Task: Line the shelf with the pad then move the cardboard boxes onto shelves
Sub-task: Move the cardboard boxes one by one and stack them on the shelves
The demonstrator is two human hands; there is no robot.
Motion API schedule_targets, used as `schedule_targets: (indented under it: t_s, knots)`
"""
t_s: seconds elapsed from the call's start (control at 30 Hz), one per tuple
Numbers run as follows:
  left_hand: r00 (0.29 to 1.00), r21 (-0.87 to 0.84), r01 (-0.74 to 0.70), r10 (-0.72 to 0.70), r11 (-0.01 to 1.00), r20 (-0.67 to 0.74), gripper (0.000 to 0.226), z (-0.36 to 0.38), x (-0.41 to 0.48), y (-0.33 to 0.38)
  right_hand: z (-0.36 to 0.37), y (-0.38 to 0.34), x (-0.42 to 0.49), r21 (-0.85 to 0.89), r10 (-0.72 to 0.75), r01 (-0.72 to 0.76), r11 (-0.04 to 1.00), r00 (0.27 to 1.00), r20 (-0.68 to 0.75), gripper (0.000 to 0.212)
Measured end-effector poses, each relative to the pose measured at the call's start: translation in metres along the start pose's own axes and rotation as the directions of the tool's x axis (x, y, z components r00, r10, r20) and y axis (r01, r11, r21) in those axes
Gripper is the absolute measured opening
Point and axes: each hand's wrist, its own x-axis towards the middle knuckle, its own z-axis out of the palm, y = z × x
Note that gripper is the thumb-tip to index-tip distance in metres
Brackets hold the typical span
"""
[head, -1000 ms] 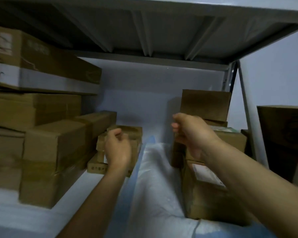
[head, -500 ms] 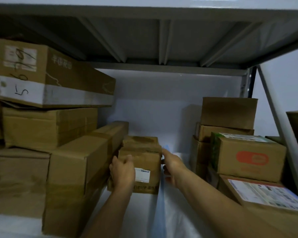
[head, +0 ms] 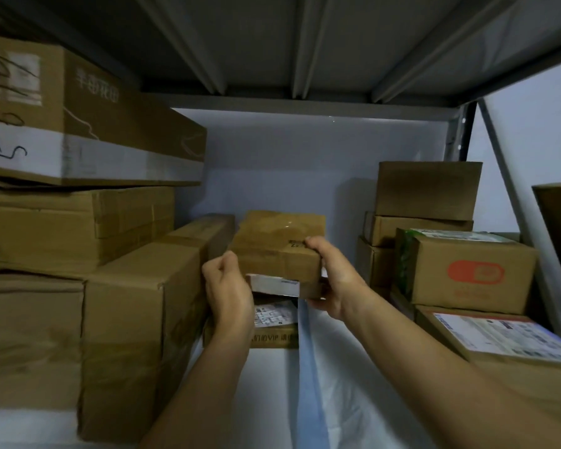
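A small taped cardboard box [head: 277, 246] is lifted off a lower box [head: 274, 330] that bears a white label, in the middle of the shelf. My left hand [head: 229, 288] grips the small box's left side and my right hand [head: 332, 280] holds its right front corner from beneath. A white foam pad [head: 353, 384] with a blue folded edge lines the shelf floor under my arms. The lower box rests on that pad.
Tall stacked boxes [head: 78, 222] fill the left side, a long box [head: 94, 124] on top. More boxes [head: 463, 270] are stacked at right, one with a red logo. A labelled box [head: 506, 338] lies near right. The metal shelf underside [head: 305, 43] hangs overhead.
Both hands closed on the small top box and raised it off the box below. The view moved closer and tilted upward.
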Motion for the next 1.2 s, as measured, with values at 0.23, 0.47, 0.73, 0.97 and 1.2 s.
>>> schedule_targets:
  t_s: [0.23,0.47,0.73,0.97,1.2]
  knots:
    - [0.909,0.869,-0.399,0.005,0.293,0.416,0.025,-0.002,0.012,-0.030,-0.012,0.002,0.008,0.203,-0.018,0.043,0.978,0.992,-0.122,0.056]
    - [0.724,0.769,-0.618,-0.264,0.162,0.637,0.051,0.029,0.043,-0.045,-0.016,0.005,0.012,0.229,-0.029,0.054,0.972,0.994,-0.109,0.055]
    - [0.629,0.704,-0.707,-0.511,-0.063,0.586,0.097,0.034,0.062,-0.039,-0.033,0.012,0.015,0.217,-0.031,0.062,0.974,0.989,-0.144,0.043]
    - [0.541,0.642,-0.754,-0.685,-0.138,0.488,0.106,0.043,0.041,-0.028,-0.033,0.010,0.012,0.235,-0.029,0.054,0.971,0.994,-0.109,0.042]
    - [0.545,0.675,-0.737,-0.605,-0.015,0.581,0.110,0.034,0.025,-0.005,-0.024,-0.003,-0.006,0.240,-0.080,0.104,0.965,0.991,-0.104,0.063]
